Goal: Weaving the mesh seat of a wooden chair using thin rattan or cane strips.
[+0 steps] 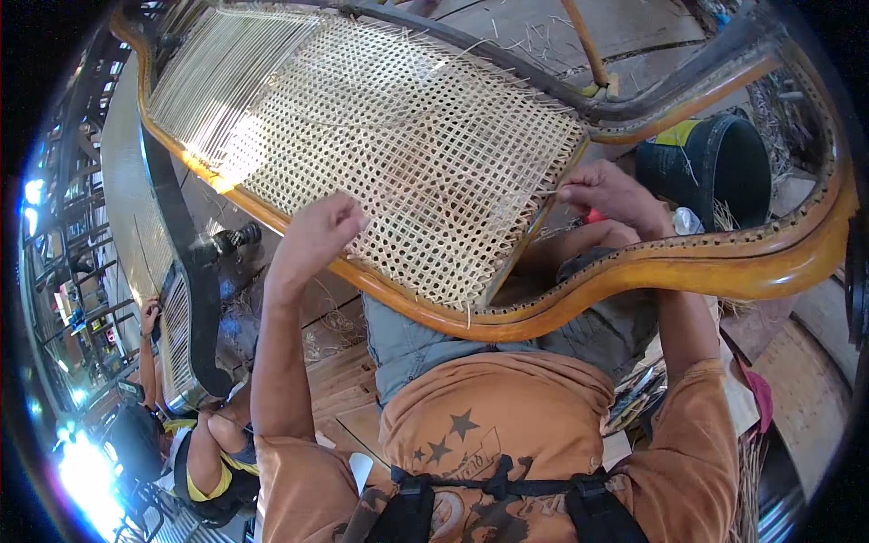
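Note:
A wooden chair frame [425, 319] with a honey-brown varnished edge lies across my lap. Woven cane webbing [425, 154] fills its long panel, with open holes over most of it. Toward the far left the panel shows only parallel cane strands [226, 77]. Above the near edge of the webbing is my left hand [321, 233], its fingers curled together; whatever they hold is too small to make out. My right hand [620, 199] is at the right end of the panel, below the crossbar's corner, thumb and finger pinched on a thin cane strand.
A dark bucket [706, 167] stands behind the frame's curved right part, which has a row of small holes along its rim. At left, another person [204, 452] works at a second dark frame [186, 262] with cane. Cane scraps [534, 41] litter the floor.

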The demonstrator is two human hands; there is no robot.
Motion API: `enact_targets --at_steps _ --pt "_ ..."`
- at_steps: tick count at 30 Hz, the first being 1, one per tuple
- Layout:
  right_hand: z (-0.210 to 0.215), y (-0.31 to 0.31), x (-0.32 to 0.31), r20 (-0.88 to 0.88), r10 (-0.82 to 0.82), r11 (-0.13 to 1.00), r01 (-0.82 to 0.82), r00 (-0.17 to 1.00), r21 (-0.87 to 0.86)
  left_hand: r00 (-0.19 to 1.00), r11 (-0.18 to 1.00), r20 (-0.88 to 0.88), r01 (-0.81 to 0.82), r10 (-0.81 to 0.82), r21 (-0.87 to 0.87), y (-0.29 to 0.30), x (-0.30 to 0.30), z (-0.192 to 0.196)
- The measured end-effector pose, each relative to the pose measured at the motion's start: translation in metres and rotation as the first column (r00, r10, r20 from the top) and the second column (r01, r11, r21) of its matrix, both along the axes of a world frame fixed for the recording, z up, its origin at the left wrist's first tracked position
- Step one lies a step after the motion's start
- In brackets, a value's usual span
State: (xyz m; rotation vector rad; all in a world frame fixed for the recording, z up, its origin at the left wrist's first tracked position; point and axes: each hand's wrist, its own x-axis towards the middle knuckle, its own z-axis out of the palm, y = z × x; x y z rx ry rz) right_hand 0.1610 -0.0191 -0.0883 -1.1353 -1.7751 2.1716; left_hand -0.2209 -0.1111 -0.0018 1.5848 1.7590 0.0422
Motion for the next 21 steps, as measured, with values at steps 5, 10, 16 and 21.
enact_targets --at_steps 5,10,16,21 --pt "-0.027 -0.014 -0.016 0.279 -0.176 0.983 0.156 0.944 0.092 0.989 0.993 -0.096 -0.114 0.112 -0.021 -0.022 -0.003 -0.015" --pt "-0.033 -0.025 -0.022 0.249 -0.180 0.978 0.146 0.952 0.147 0.960 0.984 -0.232 -0.171 0.154 -0.053 -0.038 -0.017 -0.012" --pt "-0.012 -0.022 -0.030 0.454 -0.126 0.970 0.015 0.882 0.242 0.978 0.995 -0.182 -0.094 0.098 0.033 -0.043 -0.036 -0.022" --pt "-0.028 -0.026 -0.027 0.294 -0.169 0.985 0.154 0.941 0.072 0.961 0.983 -0.207 -0.174 0.182 0.055 -0.049 -0.033 -0.012"
